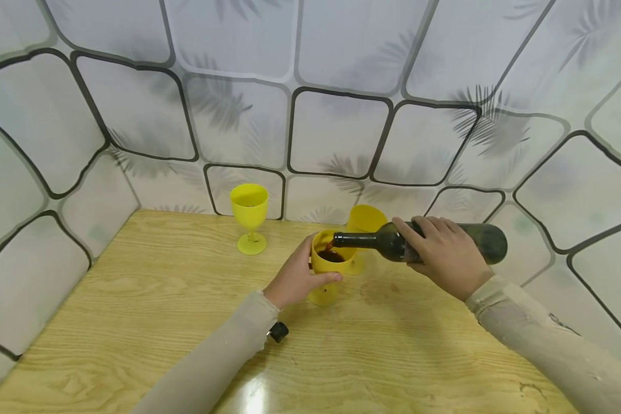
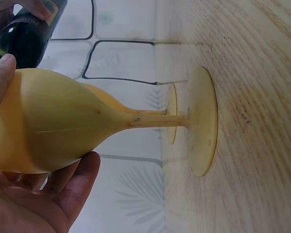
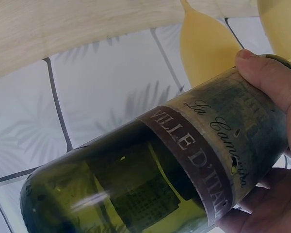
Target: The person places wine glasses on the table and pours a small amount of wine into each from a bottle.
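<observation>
My left hand (image 1: 297, 277) grips the bowl of a yellow goblet (image 2: 63, 116), thumb on one side and fingers curled round the other. The goblet stands upright, its foot at the tabletop. With my right hand (image 1: 445, 253) I hold a dark green wine bottle (image 3: 184, 155) by its labelled body, thumb over the label. Tipped nearly level, the bottle has its mouth over the goblet's rim. Dark red liquid (image 1: 331, 255) runs from the mouth and pools inside the bowl. A second yellow goblet (image 1: 367, 217) stands just behind, partly hidden by the bottle neck.
Further left, near the back wall, stands another yellow goblet (image 1: 249, 210). A small black object (image 1: 278, 332) shows beside my left sleeve. The wooden table (image 1: 160, 293) meets patterned walls (image 1: 336, 132) at the back and left.
</observation>
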The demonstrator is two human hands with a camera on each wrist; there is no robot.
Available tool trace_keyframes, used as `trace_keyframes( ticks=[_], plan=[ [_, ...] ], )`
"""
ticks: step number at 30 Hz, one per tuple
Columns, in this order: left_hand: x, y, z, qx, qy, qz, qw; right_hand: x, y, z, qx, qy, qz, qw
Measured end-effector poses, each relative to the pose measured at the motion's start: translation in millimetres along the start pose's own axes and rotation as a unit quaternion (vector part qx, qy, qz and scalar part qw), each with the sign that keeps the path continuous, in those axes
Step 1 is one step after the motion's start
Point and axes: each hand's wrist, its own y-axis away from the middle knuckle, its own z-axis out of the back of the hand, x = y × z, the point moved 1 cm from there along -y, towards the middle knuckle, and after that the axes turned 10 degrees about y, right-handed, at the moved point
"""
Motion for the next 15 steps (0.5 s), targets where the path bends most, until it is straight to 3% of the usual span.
trace_keyframes(
  ticks=[15],
  plan=[
    [-0.8,-1.6,-0.4,-0.001,-0.002,0.002,1.0000,-2.1,-1.0,-0.5,-0.001,0.000,0.001,1.0000]
  ],
)
